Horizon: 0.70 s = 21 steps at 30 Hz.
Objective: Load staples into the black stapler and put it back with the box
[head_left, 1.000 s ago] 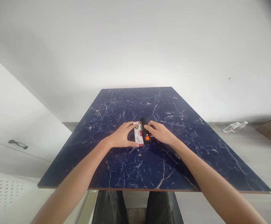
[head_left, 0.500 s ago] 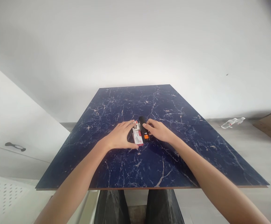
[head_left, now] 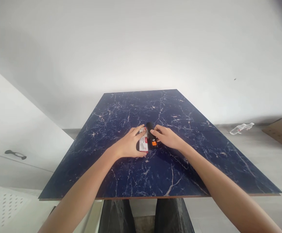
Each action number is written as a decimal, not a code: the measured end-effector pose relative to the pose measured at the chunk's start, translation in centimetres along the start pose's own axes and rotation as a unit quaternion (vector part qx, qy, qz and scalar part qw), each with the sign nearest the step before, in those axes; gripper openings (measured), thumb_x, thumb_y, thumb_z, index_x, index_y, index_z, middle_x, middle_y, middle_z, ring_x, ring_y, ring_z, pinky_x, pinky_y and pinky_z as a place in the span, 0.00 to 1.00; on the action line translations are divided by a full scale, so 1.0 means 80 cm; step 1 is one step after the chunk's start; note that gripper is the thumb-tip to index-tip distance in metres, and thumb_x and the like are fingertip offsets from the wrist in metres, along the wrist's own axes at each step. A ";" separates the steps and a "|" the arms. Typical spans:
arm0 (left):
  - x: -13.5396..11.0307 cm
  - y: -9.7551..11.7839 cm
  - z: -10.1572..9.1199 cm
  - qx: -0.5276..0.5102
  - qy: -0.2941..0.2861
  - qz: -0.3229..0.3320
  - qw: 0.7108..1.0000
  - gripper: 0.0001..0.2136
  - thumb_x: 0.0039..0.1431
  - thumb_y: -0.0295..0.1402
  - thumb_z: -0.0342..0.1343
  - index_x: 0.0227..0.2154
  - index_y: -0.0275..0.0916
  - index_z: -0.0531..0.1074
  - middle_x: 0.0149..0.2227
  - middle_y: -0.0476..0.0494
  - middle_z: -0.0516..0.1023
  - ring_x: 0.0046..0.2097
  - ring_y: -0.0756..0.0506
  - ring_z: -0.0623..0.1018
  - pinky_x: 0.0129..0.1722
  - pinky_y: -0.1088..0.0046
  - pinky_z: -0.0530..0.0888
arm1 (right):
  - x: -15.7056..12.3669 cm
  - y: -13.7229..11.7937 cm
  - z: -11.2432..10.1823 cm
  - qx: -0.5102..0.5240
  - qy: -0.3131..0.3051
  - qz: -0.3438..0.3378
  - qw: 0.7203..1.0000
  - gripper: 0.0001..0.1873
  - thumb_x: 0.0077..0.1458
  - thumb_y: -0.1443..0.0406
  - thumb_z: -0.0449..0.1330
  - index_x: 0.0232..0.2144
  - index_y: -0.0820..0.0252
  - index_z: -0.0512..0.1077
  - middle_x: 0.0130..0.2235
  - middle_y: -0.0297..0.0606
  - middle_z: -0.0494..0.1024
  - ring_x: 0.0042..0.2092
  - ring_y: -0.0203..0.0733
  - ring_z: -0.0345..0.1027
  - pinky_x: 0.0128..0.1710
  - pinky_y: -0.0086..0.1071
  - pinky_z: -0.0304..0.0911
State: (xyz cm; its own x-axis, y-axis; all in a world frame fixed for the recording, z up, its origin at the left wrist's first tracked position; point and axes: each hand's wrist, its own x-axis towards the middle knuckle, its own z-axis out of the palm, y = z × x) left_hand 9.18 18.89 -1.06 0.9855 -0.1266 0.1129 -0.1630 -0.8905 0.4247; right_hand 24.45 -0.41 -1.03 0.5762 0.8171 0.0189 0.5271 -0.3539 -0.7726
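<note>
Two small red-and-white printed boxes lie end to end near the middle of the blue marbled table (head_left: 131, 106). The nearer box (head_left: 143, 144) shows most of its top, while fingers partly cover the farther box (head_left: 142, 129). My left hand (head_left: 128, 144) grips the boxes from the left, thumb at the near end and fingers at the far end. Right beside them is a black stapler (head_left: 150, 127) with an orange label, lying lengthwise away from me. My right hand (head_left: 166, 136) is closed on its right side, the thumb on top; the other fingers are partly hidden.
A wall (head_left: 141, 45) stands behind the table. On the floor to the right are a clear plastic package (head_left: 241, 128) and a cardboard box (head_left: 281, 133). At the left is a white cabinet with a dark handle (head_left: 16, 154), and a white perforated panel (head_left: 3, 207) lies below it.
The fingers of my left hand have shifted further over the farther box. Boxes and stapler appear slightly to the right, along with a small shift of the whole view.
</note>
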 end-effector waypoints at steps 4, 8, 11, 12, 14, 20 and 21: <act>0.001 -0.004 0.000 0.029 -0.015 0.005 0.999 0.52 0.50 0.57 0.62 0.72 0.48 0.43 0.73 0.43 0.39 0.72 0.29 0.44 0.67 0.45 0.55 | 0.000 0.000 0.000 -0.006 0.005 0.002 1.000 0.21 0.65 0.47 0.50 0.30 0.55 0.63 0.29 0.32 0.76 0.30 0.40 0.71 0.31 0.31 0.61; 0.002 -0.004 0.002 0.034 -0.004 0.005 0.999 0.55 0.48 0.58 0.63 0.72 0.46 0.40 0.72 0.38 0.45 0.71 0.29 0.49 0.68 0.47 0.53 | -0.001 0.000 0.001 -0.010 0.003 0.006 1.000 0.21 0.65 0.47 0.49 0.30 0.55 0.63 0.29 0.31 0.76 0.29 0.39 0.70 0.30 0.31 0.60; -0.001 -0.003 -0.002 -0.017 -0.029 -0.007 0.999 0.57 0.46 0.59 0.65 0.72 0.50 0.37 0.73 0.40 0.41 0.71 0.28 0.49 0.65 0.47 0.60 | -0.001 0.000 0.000 -0.011 0.003 0.001 1.000 0.21 0.65 0.47 0.49 0.30 0.55 0.63 0.29 0.31 0.76 0.29 0.39 0.70 0.31 0.31 0.60; -0.001 -0.003 -0.002 -0.046 -0.038 -0.009 0.998 0.57 0.47 0.59 0.65 0.72 0.52 0.36 0.73 0.41 0.39 0.71 0.28 0.48 0.65 0.48 0.61 | -0.001 0.000 0.000 -0.012 0.004 -0.001 1.000 0.21 0.65 0.47 0.49 0.30 0.55 0.63 0.29 0.31 0.76 0.29 0.39 0.70 0.31 0.31 0.60; 0.002 -0.003 0.000 -0.106 -0.019 -0.029 0.994 0.47 0.55 0.58 0.59 0.71 0.53 0.42 0.73 0.43 0.40 0.72 0.31 0.47 0.65 0.50 0.61 | 0.000 0.000 0.000 -0.013 0.004 -0.003 1.000 0.21 0.65 0.47 0.49 0.30 0.55 0.63 0.29 0.31 0.76 0.29 0.39 0.70 0.31 0.31 0.60; 0.032 -0.011 0.021 -0.171 0.124 -0.081 0.974 0.19 0.66 0.43 0.53 0.57 0.45 0.70 0.60 0.40 0.70 0.59 0.39 0.72 0.58 0.58 0.70 | -0.001 -0.001 -0.001 -0.012 -0.003 0.009 1.000 0.22 0.65 0.45 0.49 0.30 0.55 0.62 0.29 0.32 0.76 0.29 0.39 0.70 0.30 0.31 0.59; 0.034 -0.012 0.023 -0.169 0.133 -0.078 0.974 0.18 0.65 0.42 0.55 0.55 0.44 0.72 0.57 0.41 0.72 0.57 0.39 0.74 0.56 0.60 0.71 | -0.001 -0.002 -0.001 -0.011 -0.005 0.009 1.000 0.22 0.65 0.45 0.49 0.30 0.55 0.62 0.29 0.32 0.76 0.29 0.39 0.70 0.30 0.31 0.59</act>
State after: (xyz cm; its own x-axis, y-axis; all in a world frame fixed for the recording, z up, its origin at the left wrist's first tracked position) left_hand 12.14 18.63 -2.80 0.9597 0.1562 0.2336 -0.0632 -0.6899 0.7212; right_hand 24.39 -0.47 -0.84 0.5802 0.8145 -0.0010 0.5306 -0.3789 -0.7582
